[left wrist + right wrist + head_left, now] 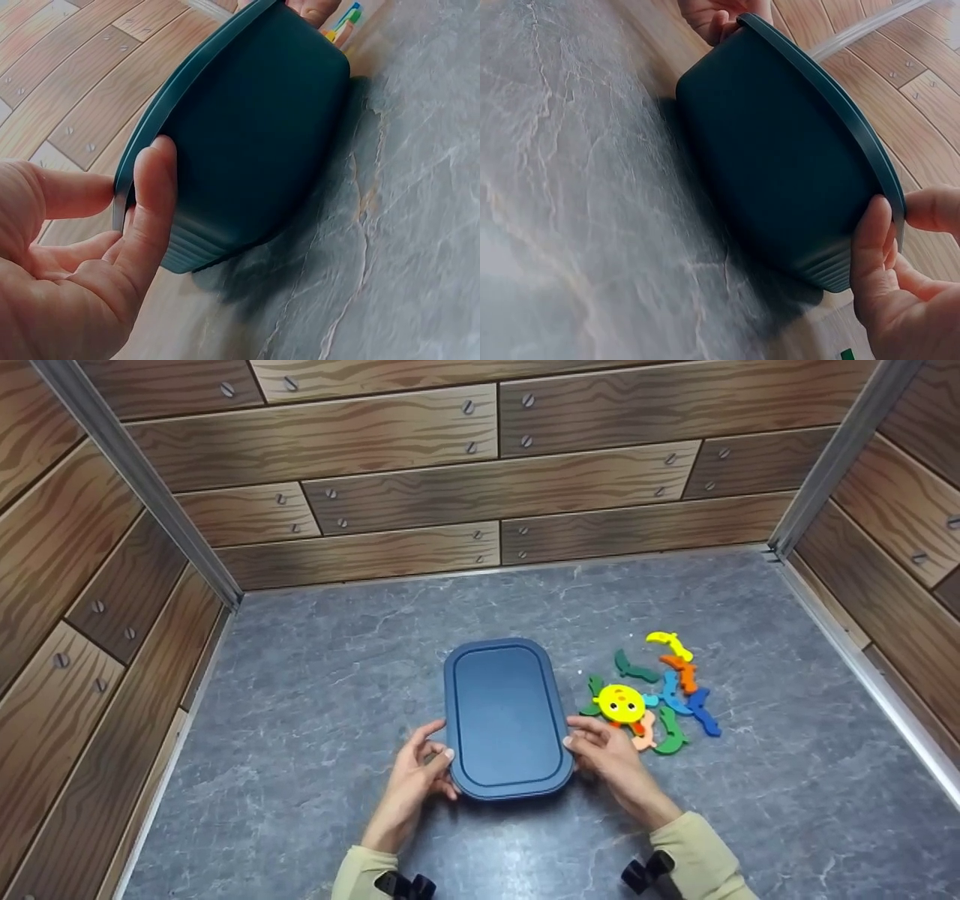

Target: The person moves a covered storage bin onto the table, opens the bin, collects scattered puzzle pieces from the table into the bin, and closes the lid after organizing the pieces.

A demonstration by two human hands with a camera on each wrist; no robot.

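Note:
A blue lidded storage box (510, 712) is in the middle of the head view, its long side running away from me. My left hand (416, 769) pinches the rim at its near left side, thumb and fingers on either side of the edge in the left wrist view. On the opposite side, my right hand (611, 761) pinches the rim the same way. The lid (506, 682) covers the top, so the inside is hidden. Both wrist views show the box's smooth side wall (255, 127) and ribbed near corner (829, 266), close over the tabletop.
Right of the box lies a round yellow smiling-face piece (621, 705) among several curved pieces, including a green one (671, 735), an orange one (681, 671) and a dark blue one (703, 712). Wood-patterned walls (405, 510) enclose the grey marbled tabletop (315, 690) at the back and sides.

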